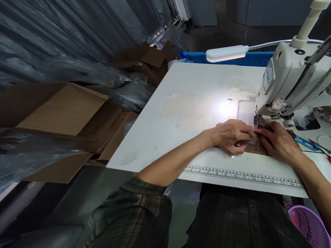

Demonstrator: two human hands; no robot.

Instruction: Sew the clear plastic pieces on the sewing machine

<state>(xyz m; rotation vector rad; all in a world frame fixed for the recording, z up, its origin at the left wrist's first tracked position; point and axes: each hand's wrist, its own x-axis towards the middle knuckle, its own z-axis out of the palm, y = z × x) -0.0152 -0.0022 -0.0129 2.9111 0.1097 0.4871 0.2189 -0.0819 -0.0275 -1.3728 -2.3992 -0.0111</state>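
A thin, see-through plastic piece [249, 137] with a few pink marks lies under the needle area of a white sewing machine [278, 77]. My left hand [232, 136] is just left of the presser foot [256, 120], its fingers curled and pressed onto the plastic piece. To the right of the foot, my right hand [279, 142] grips the piece's other side, thumb and forefinger close together. Both sets of fingertips nearly meet in front of the needle. Some of the plastic's edges are hidden under my fingers.
Blue thread snips [306, 142] and scissors [320, 147] lie right of my right hand. A lamp [227, 54] hangs over the white table [191, 82]. A ruler strip [245, 177] runs along the front edge. Cardboard boxes [64, 110] stand left; a purple basket [309, 225] sits below right.
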